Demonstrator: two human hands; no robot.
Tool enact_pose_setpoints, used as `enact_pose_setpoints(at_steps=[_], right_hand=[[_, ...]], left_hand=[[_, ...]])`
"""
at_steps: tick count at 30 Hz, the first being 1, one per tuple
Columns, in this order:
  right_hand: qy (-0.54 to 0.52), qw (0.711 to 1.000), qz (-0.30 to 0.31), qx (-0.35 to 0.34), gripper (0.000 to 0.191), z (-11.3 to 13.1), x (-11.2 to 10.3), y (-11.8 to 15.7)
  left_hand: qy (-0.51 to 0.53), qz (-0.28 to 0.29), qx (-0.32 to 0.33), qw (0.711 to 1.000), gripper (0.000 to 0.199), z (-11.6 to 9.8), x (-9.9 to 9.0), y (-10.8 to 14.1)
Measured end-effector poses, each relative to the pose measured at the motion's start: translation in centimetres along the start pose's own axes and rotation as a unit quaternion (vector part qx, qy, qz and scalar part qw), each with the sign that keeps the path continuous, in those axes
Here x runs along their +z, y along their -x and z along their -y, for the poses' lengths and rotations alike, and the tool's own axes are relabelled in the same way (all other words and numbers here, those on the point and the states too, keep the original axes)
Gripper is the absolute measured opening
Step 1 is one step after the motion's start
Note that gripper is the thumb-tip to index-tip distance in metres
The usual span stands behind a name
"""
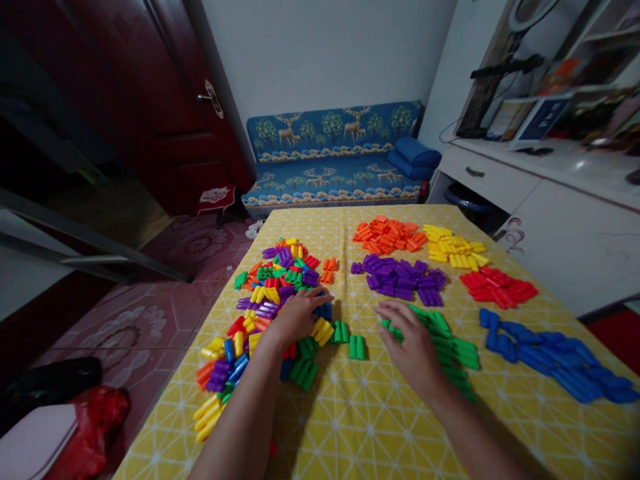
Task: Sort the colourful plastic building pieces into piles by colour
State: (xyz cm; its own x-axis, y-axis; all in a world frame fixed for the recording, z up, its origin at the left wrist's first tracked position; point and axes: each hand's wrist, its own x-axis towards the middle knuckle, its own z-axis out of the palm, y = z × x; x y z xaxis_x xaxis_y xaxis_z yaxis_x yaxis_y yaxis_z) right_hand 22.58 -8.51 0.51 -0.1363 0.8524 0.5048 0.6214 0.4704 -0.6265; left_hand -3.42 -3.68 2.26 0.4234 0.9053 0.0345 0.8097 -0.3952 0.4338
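Observation:
On the left, a mixed pile of ribbed plastic building blocks (267, 310) in several colours lies on the table. My left hand (297, 315) reaches over its right edge, fingers apart and stretched above a blue block (324, 311). My right hand (409, 340) is beside the green block heap (447, 343), with a green block (392, 329) between its thumb and curled fingers. Between my hands a loose green block (357, 347) lies on the cloth, near a yellow block (323, 331).
Sorted heaps of orange blocks (387, 235), purple blocks (403, 278), yellow blocks (454, 247), red blocks (499, 287) and blue blocks (555, 353) cover the right side. A yellow patterned cloth (345, 427) drapes the table. Beyond stands a blue sofa (330, 177); a white cabinet (565, 227) is at right.

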Motion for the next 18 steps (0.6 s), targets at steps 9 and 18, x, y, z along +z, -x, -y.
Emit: enact_pose_setpoints(at_steps=[9,18], right_hand=[[0.005,0.992,0.1,0.079,0.035,4.3,6.5,-0.5],[-0.03,0.994,0.095,0.054,0.018,5.0,6.3,0.1]], left_hand=[[0.033,-0.044,-0.005,0.998,0.064,1.0,0.7,-0.3],[0.075,-0.079,-0.047,0.993,0.035,1.3,0.8,-0.6]])
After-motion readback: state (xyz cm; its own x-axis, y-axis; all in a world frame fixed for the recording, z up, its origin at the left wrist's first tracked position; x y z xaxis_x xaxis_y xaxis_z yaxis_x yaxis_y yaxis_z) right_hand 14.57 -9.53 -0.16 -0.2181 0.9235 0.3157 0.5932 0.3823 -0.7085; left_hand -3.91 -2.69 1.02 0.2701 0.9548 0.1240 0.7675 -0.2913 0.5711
